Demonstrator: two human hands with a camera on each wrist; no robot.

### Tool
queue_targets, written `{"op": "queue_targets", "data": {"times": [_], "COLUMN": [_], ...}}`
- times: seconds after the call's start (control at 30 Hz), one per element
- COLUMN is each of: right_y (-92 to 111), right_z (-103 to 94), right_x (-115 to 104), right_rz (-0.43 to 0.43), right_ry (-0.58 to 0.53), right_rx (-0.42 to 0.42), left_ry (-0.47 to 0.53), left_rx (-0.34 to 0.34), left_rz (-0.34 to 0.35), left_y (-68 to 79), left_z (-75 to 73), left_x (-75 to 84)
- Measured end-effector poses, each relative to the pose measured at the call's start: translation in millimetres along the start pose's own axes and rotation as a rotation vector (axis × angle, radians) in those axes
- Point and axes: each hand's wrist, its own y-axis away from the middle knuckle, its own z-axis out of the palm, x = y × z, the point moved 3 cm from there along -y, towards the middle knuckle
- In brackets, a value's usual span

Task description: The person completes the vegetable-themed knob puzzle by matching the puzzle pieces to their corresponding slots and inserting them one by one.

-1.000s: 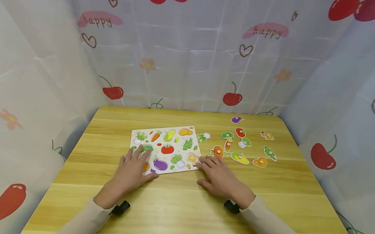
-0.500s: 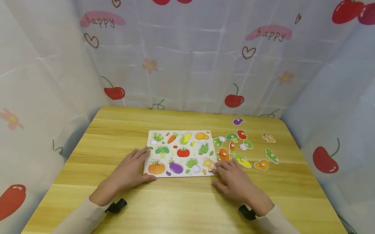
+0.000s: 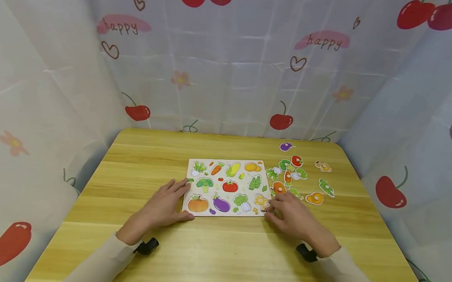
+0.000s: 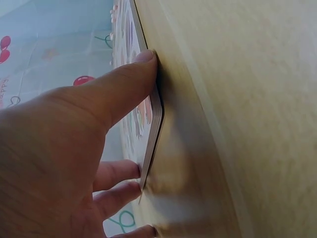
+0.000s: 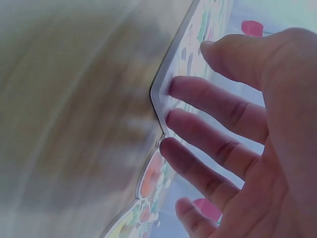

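A flat puzzle board (image 3: 209, 195) printed with vegetables lies near the middle of the table. My left hand (image 3: 163, 205) is at its left end, fingers extended along the side and thumb on the front edge near the corner. In the left wrist view the thumb (image 4: 133, 69) presses against the board's edge. At the opposite end, my right hand (image 3: 297, 216) rests its fingertips on the front right corner, beside the mushroom picture. The right wrist view shows these fingers (image 5: 213, 101) spread and extended, with the thumb apart from the board. Neither hand grips a loose piece.
Loose knobbed vegetable pieces crowd the board's right side, including a pumpkin (image 3: 278, 188), a carrot (image 3: 287, 177) and a tomato (image 3: 296, 161). Farther off lie an eggplant (image 3: 286, 147), mushrooms (image 3: 323, 166), a pea pod (image 3: 326, 187) and a round orange piece (image 3: 315, 198). Patterned curtains (image 3: 228, 87) surround the table.
The board has slid to the right and straightened, pushing several loose pieces closer together. Both hands moved right with it; the left hand drew back from the board's face to its edge.
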Motion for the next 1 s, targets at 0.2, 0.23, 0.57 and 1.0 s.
{"op": "queue_targets", "data": {"times": [0.2, 0.23, 0.57, 1.0], "right_y": [-11.8, -14.7, -51.2, -94.4], "right_z": [-5.1, -6.5, -16.5, -7.7], "right_x": [15.4, 19.8, 70.2, 102.7], "right_rz": [-0.022, -0.005, 0.131, 0.177], "right_ry": [-0.047, -0.066, -0.110, -0.154], "right_rx": [0.042, 0.042, 0.078, 0.005], "left_ry": [-0.002, -0.001, -0.022, -0.030], "left_rx": [0.006, 0.006, 0.007, -0.001], "left_rz": [0.004, 0.004, 0.008, 0.004], "left_y": [0.7, 0.4, 0.8, 1.1], "left_z": [1.1, 1.1, 1.0, -0.9], "left_x": [-1.3, -1.4, -3.9, -6.5]}}
